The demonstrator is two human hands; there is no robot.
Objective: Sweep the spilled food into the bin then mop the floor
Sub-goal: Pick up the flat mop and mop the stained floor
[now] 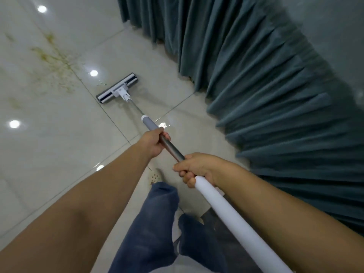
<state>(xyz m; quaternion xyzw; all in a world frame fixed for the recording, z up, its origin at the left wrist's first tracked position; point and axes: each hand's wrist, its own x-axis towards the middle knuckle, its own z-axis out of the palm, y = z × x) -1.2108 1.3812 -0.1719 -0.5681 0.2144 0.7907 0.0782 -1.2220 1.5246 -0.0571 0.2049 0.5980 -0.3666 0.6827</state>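
Mop (171,147) diagonal, pointing toward upper left

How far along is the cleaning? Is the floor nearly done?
Sweeping looks over: only greenish smears show on the tiles, no loose heap. Mopping is in hand: the left hand and right hand grip the mop, its head flat on the tiles short of the smears. A wet patch shines behind it. Left: wiping the smears.

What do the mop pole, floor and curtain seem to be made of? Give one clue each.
The mop pole: probably brushed metal, silvery with a dull sheen; floor: likely glazed tile, mirroring ceiling lights, with grout lines; curtain: heavy woven fabric, matte teal, falling in soft folds.
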